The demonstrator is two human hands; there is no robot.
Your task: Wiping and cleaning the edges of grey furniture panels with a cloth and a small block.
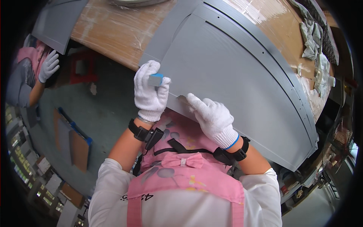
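Head view looking straight down, and both hands are in white knit gloves working the near edge of a big grey panel [234, 83]. Left hand [150, 92] has its fingers [162, 85] closed around a small grey block with a blue back [155, 79], pressed right against the panel's edge. Right hand [213, 119] sits just beside it, fingers [194, 100] curled in narrow and pinching the same edge, with a little pale scrap [182, 98] showing at the fingertips; can't tell what that scrap is. The panel spreads out away from the fingers and lies on a wooden surface [117, 34] wrapped in clear film. Well beyond the right fingers, at the far side of the surface, there's a bunch of crumpled grey-white rags [313, 38]. Off past the left fingers, another person's gloved hand [49, 66] shows near a second grey panel [56, 22]. Pink apron [185, 166] and black wrist straps [145, 134] below the hands.
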